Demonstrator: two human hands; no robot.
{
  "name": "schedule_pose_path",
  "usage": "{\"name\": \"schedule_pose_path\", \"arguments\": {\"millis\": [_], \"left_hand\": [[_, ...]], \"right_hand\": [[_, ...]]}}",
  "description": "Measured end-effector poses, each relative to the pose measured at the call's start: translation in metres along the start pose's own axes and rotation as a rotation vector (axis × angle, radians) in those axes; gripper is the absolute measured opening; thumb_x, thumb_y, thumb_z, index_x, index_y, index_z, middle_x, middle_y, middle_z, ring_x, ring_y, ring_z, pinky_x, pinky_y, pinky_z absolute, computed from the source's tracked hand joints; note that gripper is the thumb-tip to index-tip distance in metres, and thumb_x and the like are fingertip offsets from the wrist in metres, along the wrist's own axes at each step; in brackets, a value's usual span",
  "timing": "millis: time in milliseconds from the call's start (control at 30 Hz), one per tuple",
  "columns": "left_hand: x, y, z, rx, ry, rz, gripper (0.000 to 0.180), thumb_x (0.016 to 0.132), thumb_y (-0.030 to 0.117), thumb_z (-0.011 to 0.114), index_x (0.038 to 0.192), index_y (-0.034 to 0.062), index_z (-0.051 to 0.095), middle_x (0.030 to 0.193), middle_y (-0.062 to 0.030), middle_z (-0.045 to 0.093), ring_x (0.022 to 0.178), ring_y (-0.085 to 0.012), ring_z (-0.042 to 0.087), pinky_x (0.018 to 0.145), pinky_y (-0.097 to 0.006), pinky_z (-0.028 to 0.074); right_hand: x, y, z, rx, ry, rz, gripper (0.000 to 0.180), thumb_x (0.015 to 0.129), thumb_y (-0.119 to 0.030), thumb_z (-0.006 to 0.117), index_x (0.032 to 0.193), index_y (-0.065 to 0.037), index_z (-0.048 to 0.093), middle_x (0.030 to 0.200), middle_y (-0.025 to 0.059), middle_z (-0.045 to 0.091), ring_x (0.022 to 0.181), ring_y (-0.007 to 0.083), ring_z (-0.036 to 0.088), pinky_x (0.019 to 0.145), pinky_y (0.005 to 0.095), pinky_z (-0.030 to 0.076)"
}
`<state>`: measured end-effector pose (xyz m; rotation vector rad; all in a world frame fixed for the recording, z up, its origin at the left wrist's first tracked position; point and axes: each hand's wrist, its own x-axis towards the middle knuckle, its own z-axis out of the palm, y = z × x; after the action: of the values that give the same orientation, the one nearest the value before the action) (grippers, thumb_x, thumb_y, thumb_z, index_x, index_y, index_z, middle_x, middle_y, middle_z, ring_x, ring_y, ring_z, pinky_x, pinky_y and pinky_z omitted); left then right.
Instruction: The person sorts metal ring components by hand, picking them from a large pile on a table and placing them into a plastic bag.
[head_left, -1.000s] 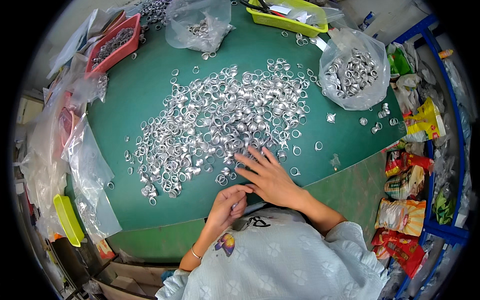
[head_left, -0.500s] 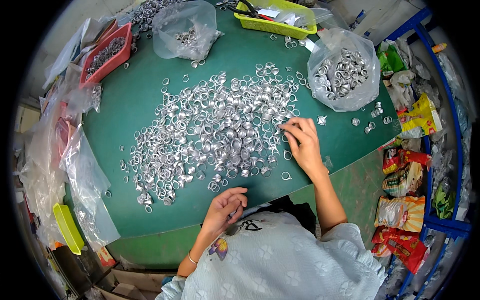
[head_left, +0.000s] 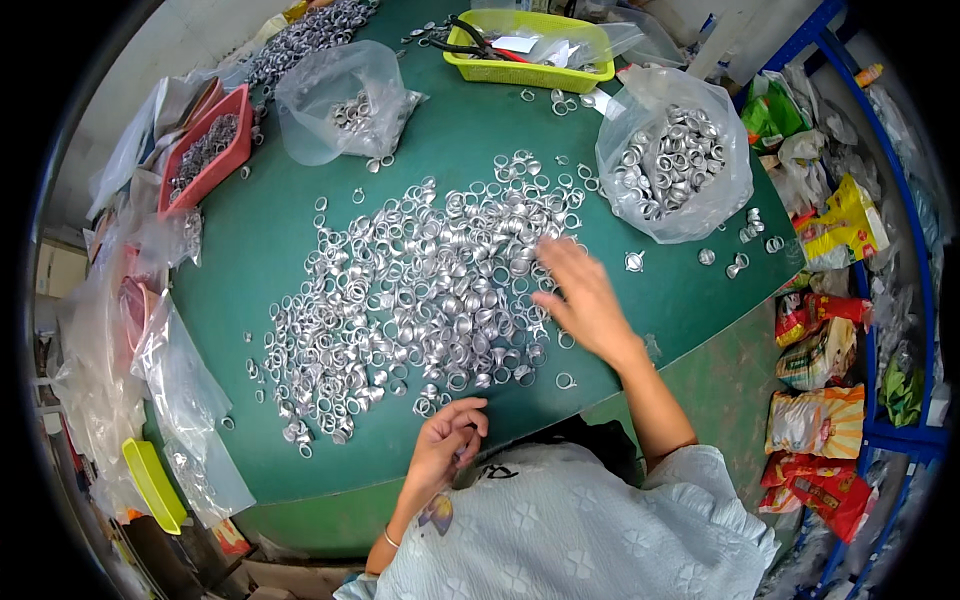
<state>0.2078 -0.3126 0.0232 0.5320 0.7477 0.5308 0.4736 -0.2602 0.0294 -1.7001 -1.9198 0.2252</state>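
Note:
A wide heap of silver metal rings [head_left: 400, 300] is spread over the green tabletop [head_left: 255, 235]. At the heap's right side, my right hand [head_left: 590, 305] hovers or rests over the outer rings, slightly blurred. Its fingers stretch forward with the thumb apart, and I see nothing held in it. Near the front edge of the table, my left hand [head_left: 447, 445] is closed with the fingers curled inward. What it holds, if anything, is hidden by the fingers. A single ring [head_left: 566, 381] lies apart, between the two hands.
Clear plastic bags with rings stand at the back right [head_left: 735, 150] and back left [head_left: 300, 110]. A yellow-green basket [head_left: 530, 75] holds pliers [head_left: 470, 40]. A red tray [head_left: 235, 150] of small metal pieces sits left. Colourful packets [head_left: 815, 420] fill a blue rack on the right.
My right hand has gone from a pinch at the heap's right edge to outstretched fingers. My left hand stays curled. The whole view has shifted slightly.

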Motion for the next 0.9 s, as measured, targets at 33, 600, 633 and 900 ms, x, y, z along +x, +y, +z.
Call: {"name": "schedule_pose_path", "arguments": {"millis": [33, 600, 633, 900], "left_hand": [[0.002, 0.001, 0.002, -0.002, -0.001, -0.001, 0.045, 0.075, -0.013, 0.036, 0.117, -0.0012, 0.046, 0.084, -0.0082, 0.053, 0.046, -0.0078, 0.039, 0.039, -0.019, 0.029], [0.005, 0.005, 0.003, 0.022, 0.121, 0.184, 0.042, 0.076, -0.013, 0.036, 0.114, -0.0022, 0.05, 0.083, -0.0081, 0.055, 0.048, -0.0081, 0.04, 0.041, -0.019, 0.03], [0.006, 0.005, 0.005, 0.021, 0.121, 0.18, 0.042, 0.076, -0.014, 0.036, 0.114, -0.0023, 0.05, 0.083, -0.0081, 0.055, 0.048, -0.0081, 0.04, 0.042, -0.019, 0.03], [0.004, 0.003, 0.003, 0.117, 0.194, 0.234, 0.044, 0.074, -0.014, 0.034, 0.113, -0.0027, 0.05, 0.082, -0.0076, 0.055, 0.048, -0.0064, 0.038, 0.042, -0.018, 0.028]], "right_hand": [[-0.001, -0.003, 0.005, -0.066, -0.046, -0.03, 0.047, 0.076, -0.023, 0.065, 0.117, -0.003, 0.051, 0.132, 0.0151, 0.04, 0.124, 0.0327, 0.034, 0.098, 0.043, 0.031], [0.037, 0.035, 0.008, 0.082, 0.066, 0.085, 0.047, 0.081, -0.028, 0.061, 0.118, -0.001, 0.049, 0.131, 0.0219, 0.038, 0.124, 0.0394, 0.031, 0.099, 0.0463, 0.028], [0.035, 0.034, 0.01, 0.045, 0.021, 0.054, 0.05, 0.081, -0.03, 0.061, 0.119, -0.001, 0.049, 0.132, 0.0224, 0.035, 0.126, 0.0404, 0.028, 0.099, 0.0481, 0.026], [0.008, -0.01, -0.002, 0.086, -0.363, -0.141, 0.059, 0.076, -0.035, 0.065, 0.122, -0.002, 0.045, 0.136, 0.0198, 0.03, 0.132, 0.0358, 0.019, 0.102, 0.0552, 0.019]]}}
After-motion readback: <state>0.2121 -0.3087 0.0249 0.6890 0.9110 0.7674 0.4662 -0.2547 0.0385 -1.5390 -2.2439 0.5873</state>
